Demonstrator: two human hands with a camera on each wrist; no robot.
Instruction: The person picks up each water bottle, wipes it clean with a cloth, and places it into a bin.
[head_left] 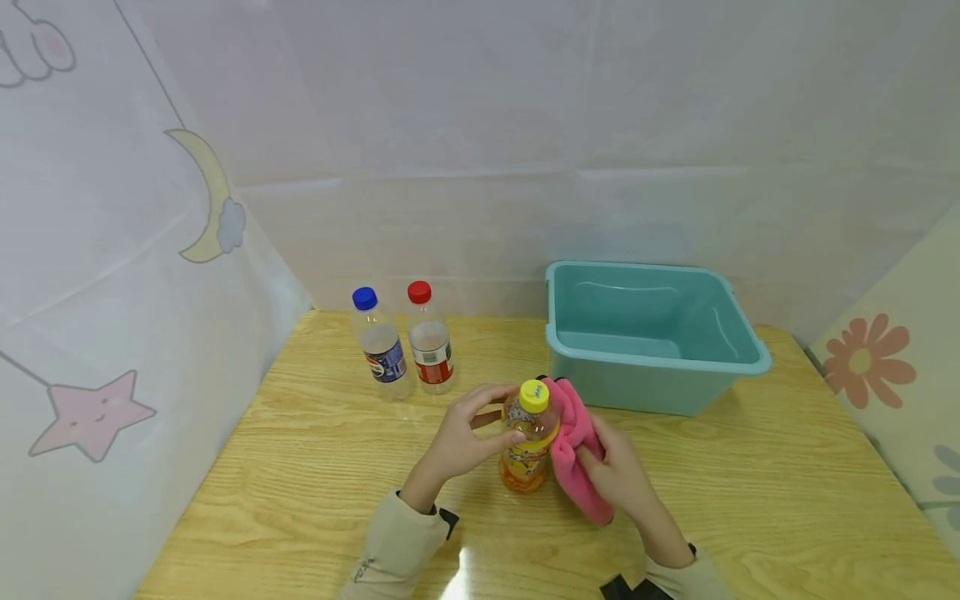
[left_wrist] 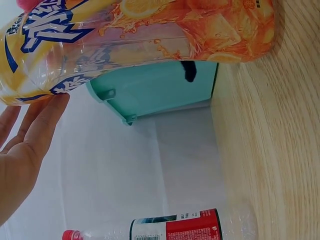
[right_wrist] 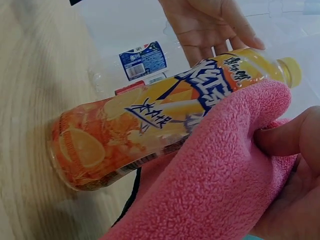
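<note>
Obstacle beyond pink cloth (head_left: 572,421): tub (head_left: 637,386)

"What's behind your counter (head_left: 292,483)?"
"You have a big pale sheet (head_left: 465,108) with fold lines."
"And on your left?"
"You've got a yellow moon (head_left: 215,179), a blue cloud (head_left: 232,225) and a smiling pink star (head_left: 96,415)."
"Your right?"
"A red flower (head_left: 870,361). Light makes a white shiny spot (head_left: 460,575) on your yellowish wood, close to you."

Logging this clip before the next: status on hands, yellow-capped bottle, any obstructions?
Left hand holding yellow-capped bottle, upright on table. Right hand gripping pink cloth at bottle's side. No obstruction seen; teal bin stands beyond.
</note>
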